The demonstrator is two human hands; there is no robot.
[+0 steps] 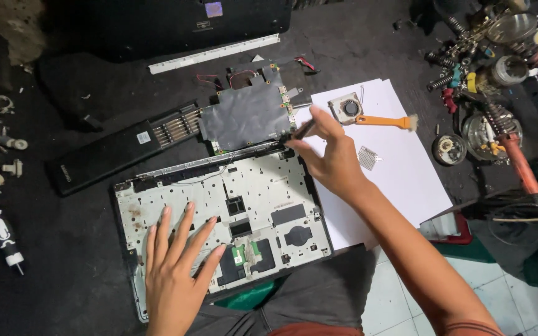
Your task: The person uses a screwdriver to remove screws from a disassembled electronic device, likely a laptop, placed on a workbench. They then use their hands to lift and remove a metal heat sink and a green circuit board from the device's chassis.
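An opened laptop base (263, 186) lies in front of me, its white inner frame showing. My left hand (175, 261) rests flat on its near left part, fingers spread. My right hand (331, 155) grips a dark thin tool (300, 132) whose tip touches the base's far right corner. Just beyond lies a circuit board (247, 115) covered in dark film, with a long black battery (113, 152) to its left.
A white paper sheet (406, 180) on the right holds a small fan (347, 107), an orange-handled brush (384, 121) and a small metal grille (367, 157). Tools and springs crowd the far right (493, 74). A black lid (175, 25) and white strip (213, 54) lie at the back.
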